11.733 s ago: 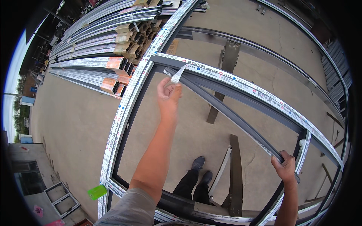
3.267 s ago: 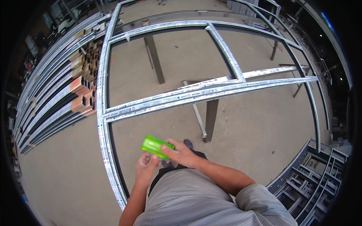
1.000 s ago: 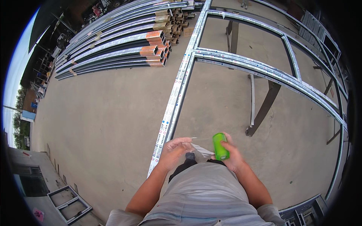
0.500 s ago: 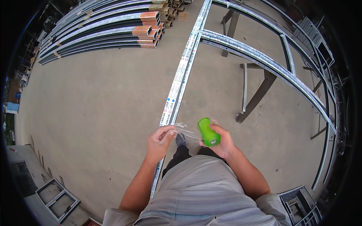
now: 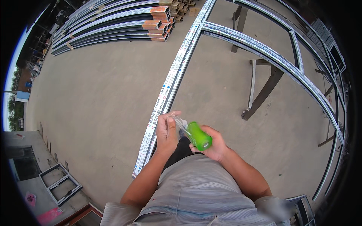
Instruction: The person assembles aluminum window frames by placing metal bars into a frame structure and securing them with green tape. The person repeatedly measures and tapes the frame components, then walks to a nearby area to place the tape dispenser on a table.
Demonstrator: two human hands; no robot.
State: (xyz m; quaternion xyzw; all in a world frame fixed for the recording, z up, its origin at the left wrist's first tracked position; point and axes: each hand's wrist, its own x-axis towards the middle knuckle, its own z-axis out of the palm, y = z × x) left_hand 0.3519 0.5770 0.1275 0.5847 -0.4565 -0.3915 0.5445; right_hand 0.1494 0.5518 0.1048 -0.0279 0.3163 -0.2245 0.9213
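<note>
In front of my waist, my right hand (image 5: 212, 142) is wrapped round a bright green cylindrical roll (image 5: 198, 136), tilted with its pale core end toward me. A clear, crumpled plastic strip (image 5: 180, 122) stretches between the roll and my left hand (image 5: 167, 129). The left fingers are closed on the strip's far end, with the thumb raised. Just beyond the left hand, and partly hidden by it, runs the long side bar (image 5: 168, 84) of a large metal frame, covered in printed white film.
The frame's curved-looking crossbar (image 5: 260, 48) reaches away to the right, above dark metal trestle legs (image 5: 264, 92). A stack of film-wrapped profiles (image 5: 113, 23) lies at the far left. A small window-like frame (image 5: 60, 184) rests at the lower left on concrete floor (image 5: 102, 101).
Both hands and the roll have come closer together, the roll moving left. The loose strands now look like one gathered strip. The view has shifted, showing more at the left.
</note>
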